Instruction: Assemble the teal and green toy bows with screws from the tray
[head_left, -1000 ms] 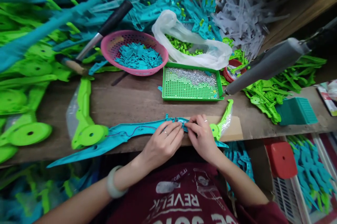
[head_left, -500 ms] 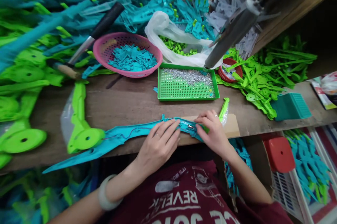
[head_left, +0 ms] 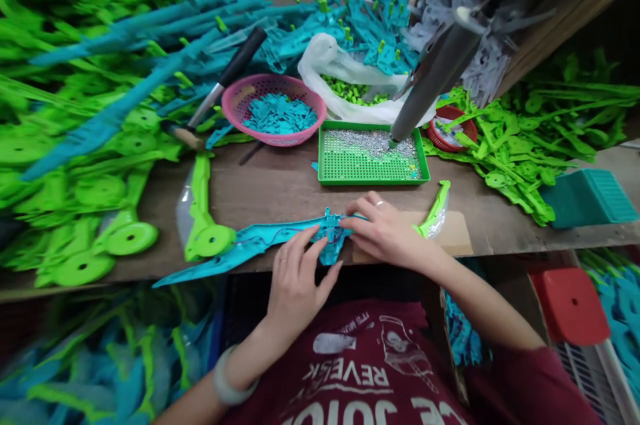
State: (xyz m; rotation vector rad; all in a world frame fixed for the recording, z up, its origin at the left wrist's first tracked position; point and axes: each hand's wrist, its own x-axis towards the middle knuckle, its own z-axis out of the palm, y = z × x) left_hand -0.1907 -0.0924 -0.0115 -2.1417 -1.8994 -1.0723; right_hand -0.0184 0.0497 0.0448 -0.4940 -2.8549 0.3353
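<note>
A long blue plastic toy sword half [head_left: 260,235] lies along the bench's front edge, its inner side up and a thin dark wire running inside. A blue cross-shaped guard [head_left: 330,238] shows across it between my hands. My left hand [head_left: 297,272] has its fingertips on the sword and guard, thumb apart below. My right hand [head_left: 383,228] bends its fingers over the right part of the sword, hiding what lies under them. Left of the hands, a green round-ended toy part [head_left: 210,238] with clear plastic overlaps the blade. Another green part with clear plastic [head_left: 437,212] lies right of my right hand.
A green perforated tray [head_left: 373,168] of small metal screws stands behind my hands, a hanging grey electric screwdriver [head_left: 430,78] over it. Nearby are a pink basket [head_left: 230,105] of blue pieces, a hammer [head_left: 215,88], a red basket [head_left: 463,138] and piles of green and blue parts.
The blue guard now shows between my hands, where the open shell and a small metallic part showed before. My left hand has lifted from lying flat to gripping with its fingertips. The view has shifted left.
</note>
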